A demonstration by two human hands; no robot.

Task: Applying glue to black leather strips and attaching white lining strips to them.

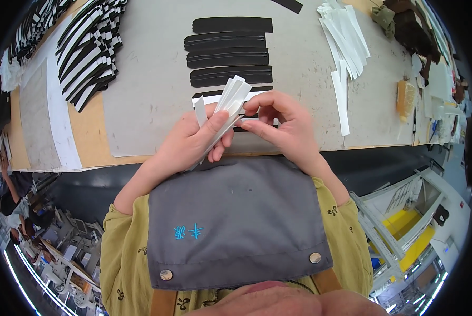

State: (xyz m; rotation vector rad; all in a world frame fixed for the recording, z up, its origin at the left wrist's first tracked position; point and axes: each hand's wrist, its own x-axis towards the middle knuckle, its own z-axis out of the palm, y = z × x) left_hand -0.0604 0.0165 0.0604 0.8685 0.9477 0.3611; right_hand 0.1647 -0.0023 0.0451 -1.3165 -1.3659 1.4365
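Left hand (188,134) closed round a bundle of white strips (233,100): thumb pressed on top, fingers curled underneath, one strip standing apart near the index finger. Bundle slants up and away over the table (149,100), near its front edge; likely held fanned so single ends can be got at. Right hand (286,121) at the bundle's right side, thumb and index bent toward each other with a small gap, other fingers curled in. Cannot tell if it has hold of a strip.

Black strips (229,57) lie flat in a column beyond the hands, thin pale lines along some of them, presumably set out in rows so each one is reachable. Nearest ones partly hidden by the hands; a white strip lies along one of these.

Loose pile of white strips (345,45) to the right, within reach by the look of it. Overlapping black-and-white strips (91,55) heaped at left, probably kept aside from the column. Amber block (404,100) near the table's right end.

Containers: neither hand holds one. Crumpled translucent plastic (9,72) at far left, maybe a bag; contents unreadable. Yellow-panelled frame (404,226) lower right, beyond the table; cannot tell whether it holds anything.
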